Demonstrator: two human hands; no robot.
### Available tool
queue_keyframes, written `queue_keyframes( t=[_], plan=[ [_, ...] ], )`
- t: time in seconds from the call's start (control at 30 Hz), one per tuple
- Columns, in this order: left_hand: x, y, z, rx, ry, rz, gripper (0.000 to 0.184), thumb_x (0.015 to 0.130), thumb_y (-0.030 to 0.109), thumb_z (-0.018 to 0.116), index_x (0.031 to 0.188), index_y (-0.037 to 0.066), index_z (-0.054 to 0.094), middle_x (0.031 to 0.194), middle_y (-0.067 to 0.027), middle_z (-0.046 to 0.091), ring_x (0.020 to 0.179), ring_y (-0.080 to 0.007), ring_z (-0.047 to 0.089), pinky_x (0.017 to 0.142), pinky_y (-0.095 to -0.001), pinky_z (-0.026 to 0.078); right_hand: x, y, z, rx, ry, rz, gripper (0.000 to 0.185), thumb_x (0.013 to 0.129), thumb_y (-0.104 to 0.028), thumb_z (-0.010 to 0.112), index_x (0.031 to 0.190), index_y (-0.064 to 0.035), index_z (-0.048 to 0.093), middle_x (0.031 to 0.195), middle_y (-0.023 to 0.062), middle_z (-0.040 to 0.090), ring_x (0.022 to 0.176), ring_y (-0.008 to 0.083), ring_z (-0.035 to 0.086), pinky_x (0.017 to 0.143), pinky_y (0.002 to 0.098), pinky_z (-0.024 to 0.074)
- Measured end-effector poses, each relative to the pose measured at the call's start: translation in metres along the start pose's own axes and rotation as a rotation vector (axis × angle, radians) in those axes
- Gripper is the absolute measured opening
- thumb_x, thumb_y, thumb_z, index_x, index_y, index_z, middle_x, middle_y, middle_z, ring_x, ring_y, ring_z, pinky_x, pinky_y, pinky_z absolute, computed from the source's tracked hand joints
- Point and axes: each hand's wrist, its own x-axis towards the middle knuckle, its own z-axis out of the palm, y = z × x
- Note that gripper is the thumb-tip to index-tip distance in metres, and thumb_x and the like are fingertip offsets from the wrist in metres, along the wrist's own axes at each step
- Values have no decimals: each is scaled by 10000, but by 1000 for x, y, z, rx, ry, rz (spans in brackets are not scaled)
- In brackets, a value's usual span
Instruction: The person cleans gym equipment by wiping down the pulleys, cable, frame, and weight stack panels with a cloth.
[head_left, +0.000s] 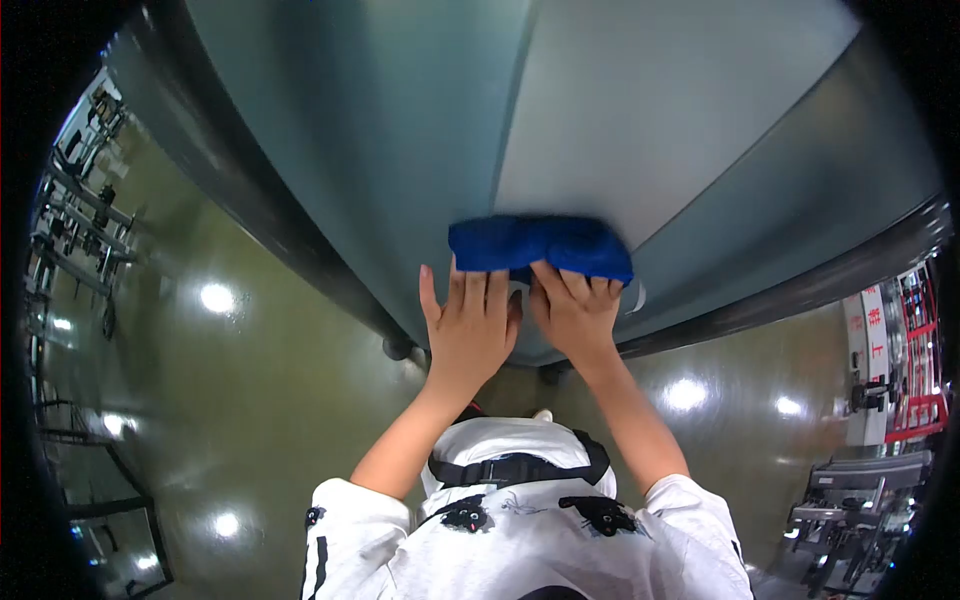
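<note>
A folded blue cloth point(540, 245) lies against a large grey panel point(640, 110) in front of me. My left hand point(470, 325) is at the cloth's left part, with several fingertips hidden under its near edge and the little finger sticking out to the side. At the right part, my right hand point(578, 310) grips the same edge with bent fingers close together. Both thumbs point inward, and the two hands are a little apart. A small white piece, perhaps a tag, shows beside my right hand.
Dark rounded rails point(290, 215) border the panel on both sides. Beyond the shiny greenish floor point(270, 350), gym equipment point(90, 215) stands at the left. A grey and black machine point(865, 490) and red racks point(920, 340) are at the right.
</note>
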Motion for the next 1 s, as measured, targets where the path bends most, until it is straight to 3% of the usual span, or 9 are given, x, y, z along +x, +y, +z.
queue_keyframes(
  t=[0.37,0.43,0.5,0.53,0.63,0.77,0.9,0.97,1.0],
  plan=[
    [47,-77,-50,125,174,-163,632,811,328,555,1280,-60,385,1282,-256,421,1258,-393,350,1055,-594,44,117,-69,-13,125,92,-102,491,691,-270,611,1181,-297,603,1151,-188,553,848,108,503,725,284,346],
    [38,-94,-44,141,141,-197,663,828,350,532,1301,-79,351,1328,-266,381,1279,-397,325,1060,-585,50,117,-90,3,176,11,-84,498,692,-208,637,1182,-292,603,1195,-148,553,927,140,500,818,332,343],
    [26,-112,-24,113,118,-257,663,846,337,516,1309,-95,323,1345,-274,353,1289,-399,304,1062,-580,62,103,-99,37,185,15,-153,497,704,-230,614,1193,-318,592,1232,-181,533,957,105,503,851,329,320],
    [21,-117,-15,70,95,-250,676,847,292,532,1326,-109,274,1352,-293,327,1297,-407,281,1067,-570,82,97,-101,47,148,-17,-187,493,711,-268,602,1199,-337,586,1245,-206,518,1060,56,476,967,322,257],
    [-7,-128,5,-24,-26,-259,723,819,231,588,1345,-111,228,1374,-306,280,1316,-413,237,1073,-550,98,76,-108,62,154,-65,-280,497,740,-238,567,1236,-251,545,1307,-219,440,1002,48,447,817,256,333],
    [-23,-127,10,-175,-89,-269,705,793,140,619,1330,-109,236,1365,-305,278,1279,-437,259,1049,-546,163,50,-107,75,131,-50,-285,542,728,-234,596,1261,-293,523,1267,-207,463,1083,61,410,847,277,346],
    [-25,-122,2,-250,78,-286,599,790,79,613,1280,-78,307,1320,-304,308,1188,-455,317,995,-539,251,42,-100,70,85,3,-265,542,726,-238,606,1258,-318,537,1272,-191,462,1130,74,383,918,291,335],
    [-15,-119,-7,-245,149,-227,562,791,66,607,1262,-66,330,1295,-305,327,1148,-461,345,974,-530,284,42,-90,59,83,-150,-241,562,704,-262,629,1234,-425,536,1317,-220,437,1237,78,279,1074,337,138],
    [-8,-119,-9,-313,184,-231,526,782,76,608,1230,-68,371,1245,-290,382,1124,-457,386,947,-511,320,47,-82,56,156,-159,-265,558,698,-238,635,1218,-423,552,1293,-210,453,1168,87,341,1028,321,218]
  ],
)
